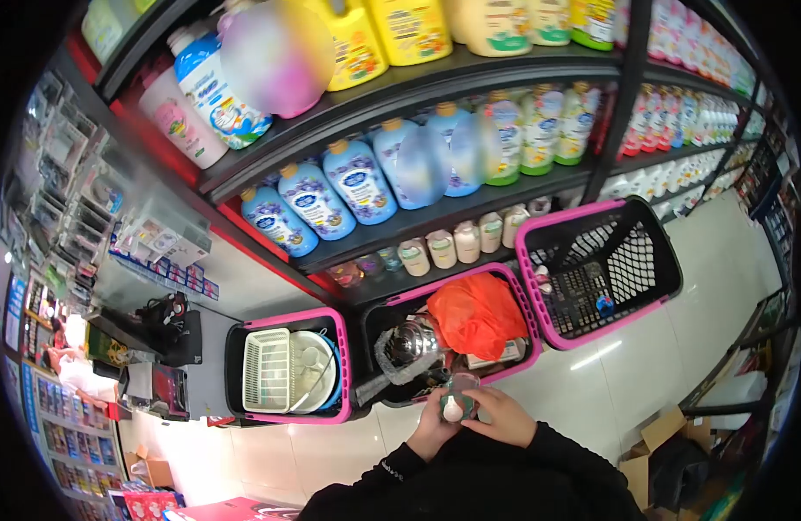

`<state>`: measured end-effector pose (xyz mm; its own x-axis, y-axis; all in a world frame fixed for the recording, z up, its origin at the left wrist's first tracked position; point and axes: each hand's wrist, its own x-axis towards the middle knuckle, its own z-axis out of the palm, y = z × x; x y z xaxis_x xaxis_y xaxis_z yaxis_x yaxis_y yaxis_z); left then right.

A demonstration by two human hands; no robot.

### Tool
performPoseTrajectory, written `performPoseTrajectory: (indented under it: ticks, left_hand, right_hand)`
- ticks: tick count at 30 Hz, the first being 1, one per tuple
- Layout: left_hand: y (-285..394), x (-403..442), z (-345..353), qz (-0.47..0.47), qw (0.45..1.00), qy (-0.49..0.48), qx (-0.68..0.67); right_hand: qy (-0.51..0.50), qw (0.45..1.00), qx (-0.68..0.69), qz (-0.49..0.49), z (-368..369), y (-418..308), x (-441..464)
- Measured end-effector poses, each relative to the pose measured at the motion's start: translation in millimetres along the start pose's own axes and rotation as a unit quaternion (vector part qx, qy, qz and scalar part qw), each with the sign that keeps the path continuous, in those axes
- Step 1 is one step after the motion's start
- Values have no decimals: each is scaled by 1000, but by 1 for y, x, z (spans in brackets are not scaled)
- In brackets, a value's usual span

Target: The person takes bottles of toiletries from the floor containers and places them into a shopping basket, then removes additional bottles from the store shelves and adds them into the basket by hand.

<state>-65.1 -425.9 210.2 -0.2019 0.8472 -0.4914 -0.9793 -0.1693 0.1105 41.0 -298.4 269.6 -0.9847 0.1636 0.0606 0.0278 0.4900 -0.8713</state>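
Black sleeves reach up from below you, and between your hands sits the small container, greenish and clear, with a white, rounded part facing you. Your left hand has its fingers curled closed around one side; your right hand meets the other, thumb and fingers bent and parted only by the container's width. That two-sided hold probably steadies something so small and smooth.

Just beyond your fingers, the middle basket of black plastic with a pink rim carries a crinkled red bag, a shiny, rounded metal item and a fuzzy grey strip beside it. To the left, another basket keeps a slatted cream rack upright beside round white basins, likely packed close to save room. The right-hand basket shows open latticework. Farther out, glossy blue bottles line the dark shelf, labels outward, presumably for easy reading.
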Motion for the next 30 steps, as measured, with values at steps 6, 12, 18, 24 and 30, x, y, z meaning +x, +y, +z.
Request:
performPoseTrajectory:
  ticks: [6,12,18,24,30]
  left_hand:
    - [-92,-8,48,266,855,-12,445]
    - [-137,-6,117,98,950,39,293]
    - [-153,33,125,-77,986,52,135]
    - [-169,74,152,-80,984,65,143]
    - [-171,135,168,-97,984,88,122]
  right_hand:
    - [81,996,-15,-36,-27,2,-85]
    - [140,987,-73,-34,-68,-7,-139]
    - [181,980,-80,-19,-100,-5,-164]
    - [208,975,-81,3,-133,20,-161]
    - [193,978,-74,22,-180,60,-139]
